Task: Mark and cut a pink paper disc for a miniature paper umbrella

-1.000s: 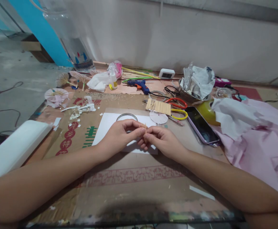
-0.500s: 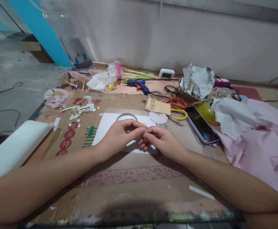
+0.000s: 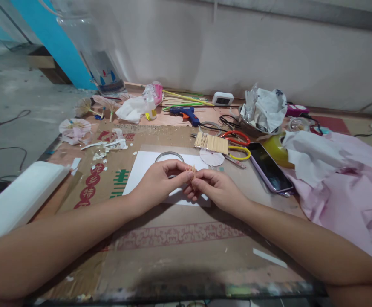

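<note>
Several thin wooden sticks, like toothpicks [image 3: 192, 174], stand bunched between my two hands. My left hand [image 3: 163, 181] pinches them between thumb and fingers from the left. From the other side, my right hand [image 3: 216, 187] closes on the same sticks, its fingertips partly hidden under them. Below both hands lies a sheet of white paper [image 3: 141, 170], with a grey ring [image 3: 169, 154] on it just behind my left hand. A bundle of pale wooden sticks [image 3: 211, 143] rests beyond my right hand, over a white paper disc [image 3: 211, 157] and scissors [image 3: 245, 152].
A phone [image 3: 270, 166] and pink cloth [image 3: 339, 170] lie to the right. At the back are a blue glue gun [image 3: 187, 114], a bowl [image 3: 259, 125] of plastic and a small white display [image 3: 223, 99]. A long white device [image 3: 22, 200] sits left, near paper scraps [image 3: 109, 145].
</note>
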The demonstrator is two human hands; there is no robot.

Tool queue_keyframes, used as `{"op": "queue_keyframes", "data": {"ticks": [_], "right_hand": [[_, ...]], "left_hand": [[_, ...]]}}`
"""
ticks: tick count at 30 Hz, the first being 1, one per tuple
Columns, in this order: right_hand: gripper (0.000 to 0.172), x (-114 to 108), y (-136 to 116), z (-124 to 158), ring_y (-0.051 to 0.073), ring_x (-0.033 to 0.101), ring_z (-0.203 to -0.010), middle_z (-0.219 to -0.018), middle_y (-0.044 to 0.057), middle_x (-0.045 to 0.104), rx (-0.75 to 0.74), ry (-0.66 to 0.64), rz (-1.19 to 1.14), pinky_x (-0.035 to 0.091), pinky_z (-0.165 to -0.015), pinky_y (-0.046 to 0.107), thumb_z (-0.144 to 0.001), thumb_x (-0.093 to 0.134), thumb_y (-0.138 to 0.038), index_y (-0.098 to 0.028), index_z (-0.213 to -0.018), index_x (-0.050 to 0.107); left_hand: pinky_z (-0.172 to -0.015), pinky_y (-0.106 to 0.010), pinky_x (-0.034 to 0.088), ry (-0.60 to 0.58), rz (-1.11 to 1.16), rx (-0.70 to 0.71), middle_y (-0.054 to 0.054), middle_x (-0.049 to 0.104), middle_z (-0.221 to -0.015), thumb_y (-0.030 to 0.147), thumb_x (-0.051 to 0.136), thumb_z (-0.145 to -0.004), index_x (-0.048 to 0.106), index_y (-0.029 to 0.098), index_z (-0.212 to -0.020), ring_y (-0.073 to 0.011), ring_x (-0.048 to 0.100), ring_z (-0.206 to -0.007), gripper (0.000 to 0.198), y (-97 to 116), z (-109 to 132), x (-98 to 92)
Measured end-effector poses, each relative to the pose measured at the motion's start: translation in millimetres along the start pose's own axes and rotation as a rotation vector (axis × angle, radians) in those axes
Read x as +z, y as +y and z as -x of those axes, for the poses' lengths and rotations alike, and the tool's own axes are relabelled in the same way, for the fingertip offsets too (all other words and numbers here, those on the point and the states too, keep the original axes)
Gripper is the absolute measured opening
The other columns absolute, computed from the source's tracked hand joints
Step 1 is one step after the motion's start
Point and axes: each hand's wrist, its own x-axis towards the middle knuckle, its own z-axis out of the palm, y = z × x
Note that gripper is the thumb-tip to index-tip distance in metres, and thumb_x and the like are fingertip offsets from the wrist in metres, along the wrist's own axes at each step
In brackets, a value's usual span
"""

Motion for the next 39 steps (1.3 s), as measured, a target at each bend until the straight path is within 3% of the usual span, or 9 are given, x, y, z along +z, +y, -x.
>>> {"op": "queue_keyframes", "data": {"ticks": [31,35,39], "right_hand": [[0.039,0,0,-1,0.014,0.071,-0.069,-0.079,0.005,0.076,-0.011,-0.004,0.014,0.060,-0.069,0.030,-0.088,0.074,-0.054,-0.016,-0.088,0.067],[0.038,1,2,-1,0.014,0.072,-0.068,-0.080,0.006,0.077,-0.009,0.044,0.000,0.059,-0.068,0.030,-0.087,0.075,-0.054,-0.016,-0.089,0.067],[0.035,1,3,-2,0.015,0.072,-0.069,-0.082,0.007,0.078,-0.019,0.093,-0.014,0.059,-0.067,0.030,-0.086,0.076,-0.051,-0.017,-0.090,0.067]], "left_hand": [[-0.081,-0.028,0.053,-0.010,-0.026,0.015,-0.004,0.077,-0.093,0.039,0.072,-0.087,0.074,0.018,-0.085,-0.0157,0.070,-0.086,0.021,-3,-1,-2.0],[-0.084,-0.029,0.053,0.053,-0.087,0.051,-0.003,0.079,-0.094,0.042,0.073,-0.087,0.076,0.020,-0.083,-0.0169,0.071,-0.090,0.023,7,-4,-9.7],[-0.078,-0.028,0.054,0.135,-0.110,0.030,-0.003,0.080,-0.093,0.047,0.075,-0.084,0.077,0.020,-0.083,-0.0177,0.071,-0.087,0.027,14,-7,-17.1]]}}
